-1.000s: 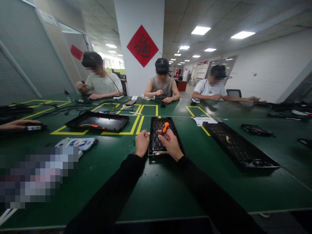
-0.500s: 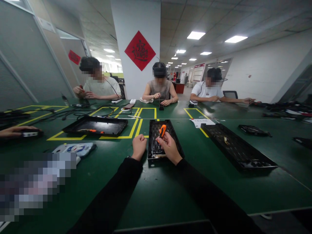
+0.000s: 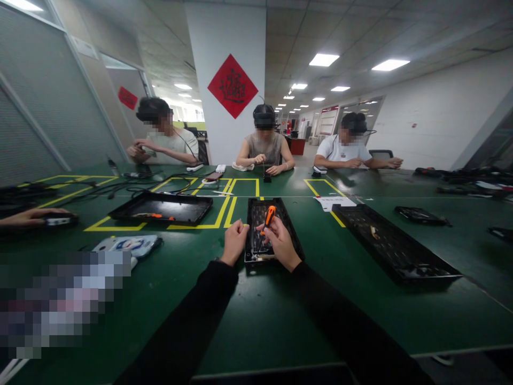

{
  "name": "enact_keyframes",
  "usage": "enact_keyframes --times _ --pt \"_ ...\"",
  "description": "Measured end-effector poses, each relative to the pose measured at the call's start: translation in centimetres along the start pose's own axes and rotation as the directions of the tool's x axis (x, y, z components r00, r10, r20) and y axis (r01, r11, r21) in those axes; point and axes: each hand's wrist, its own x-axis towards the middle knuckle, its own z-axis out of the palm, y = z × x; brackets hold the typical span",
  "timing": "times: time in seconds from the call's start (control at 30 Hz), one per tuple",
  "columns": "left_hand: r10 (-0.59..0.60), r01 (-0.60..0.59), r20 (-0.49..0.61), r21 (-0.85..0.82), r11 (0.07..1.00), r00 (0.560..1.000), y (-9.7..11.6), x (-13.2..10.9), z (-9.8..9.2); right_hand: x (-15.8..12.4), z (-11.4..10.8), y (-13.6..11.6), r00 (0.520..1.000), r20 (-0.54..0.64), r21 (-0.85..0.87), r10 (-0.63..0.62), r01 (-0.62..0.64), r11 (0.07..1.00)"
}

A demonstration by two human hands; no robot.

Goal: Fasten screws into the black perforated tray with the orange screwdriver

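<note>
My right hand (image 3: 284, 245) is closed around an orange and black screwdriver (image 3: 270, 215), tilted with its handle up and its shaft down into a narrow black plastic tray-like housing (image 3: 297, 240). The shaft's tip is near the housing's front end, where a small pale piece (image 3: 265, 258) lies; whether they touch I cannot tell. My left hand (image 3: 234, 241) forms a fist at the housing's left edge. Its inner fingers are hidden, so what it holds, if anything, does not show.
Left stands another black tray (image 3: 160, 222) with orange items in it; to the right lies a long black housing (image 3: 395, 251). A phone (image 3: 130, 245) and another person's hand (image 3: 24, 218) are at left. Three people sit across the green table (image 3: 256, 331), with cables at far left.
The view has shifted slightly. My left fist has come closer to the housing's left edge. My right hand still grips the screwdriver in nearly the same place.
</note>
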Motion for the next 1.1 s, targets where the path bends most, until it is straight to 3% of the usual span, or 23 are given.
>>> enact_keyframes --times 0.23,0.57,0.9,1.1 --pt "0.006 -0.007 0.01 0.01 1.0 1.0 -0.3 0.0 0.1 0.1 -0.1 0.3 0.998 -0.052 -0.14 -0.029 0.021 0.99" --pt "0.021 -0.021 0.018 0.014 1.0 1.0 0.8 -0.8 0.0 -0.2 -0.1 0.2 1.0 0.024 0.001 0.01 -0.01 1.0" --pt "0.109 -0.083 0.192 -0.14 0.987 0.975 2.3 -1.8 -0.6 -0.1 -0.1 0.3 1.0 0.012 -0.038 0.013 -0.013 0.999" --pt "0.098 -0.096 0.054 -0.046 0.994 0.994 1.4 -1.5 -0.4 0.0 0.1 0.1 0.999 0.03 0.038 0.02 -0.021 0.999"
